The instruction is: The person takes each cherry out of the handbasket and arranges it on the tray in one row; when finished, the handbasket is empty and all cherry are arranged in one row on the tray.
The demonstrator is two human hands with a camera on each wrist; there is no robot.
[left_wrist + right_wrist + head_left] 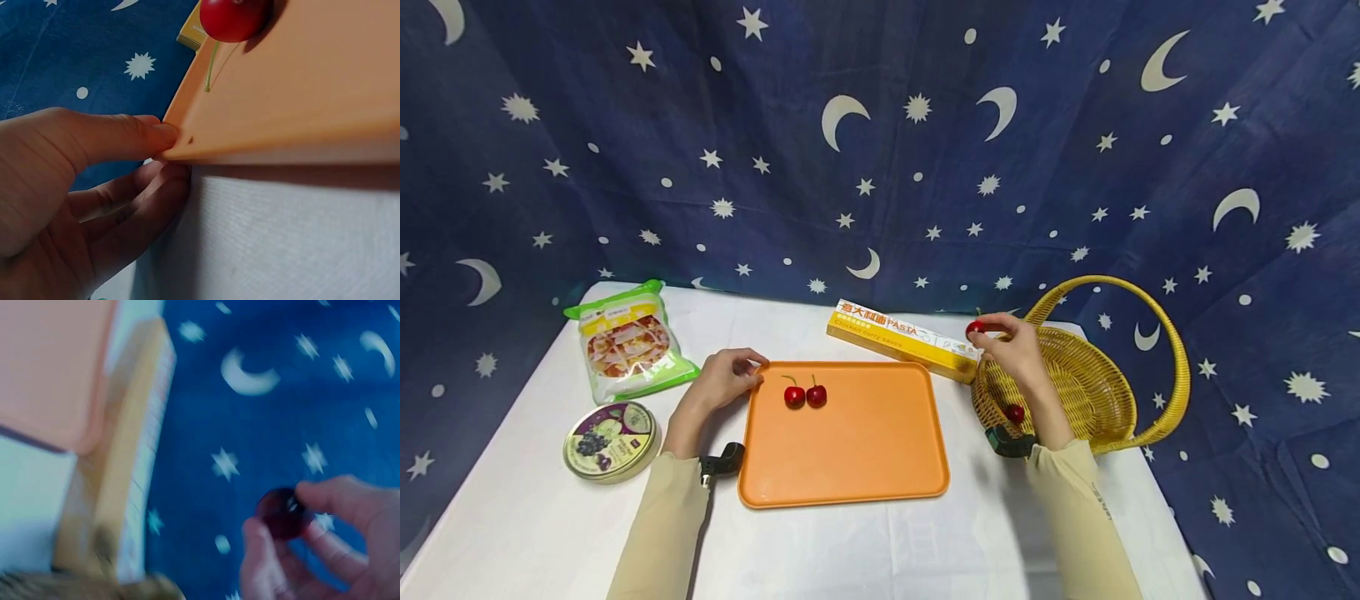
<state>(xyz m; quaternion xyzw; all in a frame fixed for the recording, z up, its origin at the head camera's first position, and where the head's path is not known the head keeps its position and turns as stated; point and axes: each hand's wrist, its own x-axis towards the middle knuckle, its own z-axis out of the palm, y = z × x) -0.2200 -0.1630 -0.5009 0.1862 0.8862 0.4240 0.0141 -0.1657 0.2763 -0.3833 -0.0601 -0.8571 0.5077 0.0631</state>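
My right hand (1018, 352) pinches a red cherry (284, 514) between thumb and fingertips, above the left side of a yellow wicker basket (1093, 375). Inside that basket, near its left wall, lies another cherry (1015, 413). At the upper left corner of an orange tray (850, 458), my left hand (724, 383) grips the rim; the left wrist view shows the thumb on top and the fingers below. Two stemmed cherries, a left one (794, 397) and a right one (816, 396), sit side by side on the tray near this hand.
Behind the tray, a yellow and white pasta box (902, 340) lies at a slant, its right end by the basket. To the left are a green-edged food bag (628, 346) and a round tin (610, 442). A starry dark blue cloth (880, 150) hangs behind the white table (880, 550).
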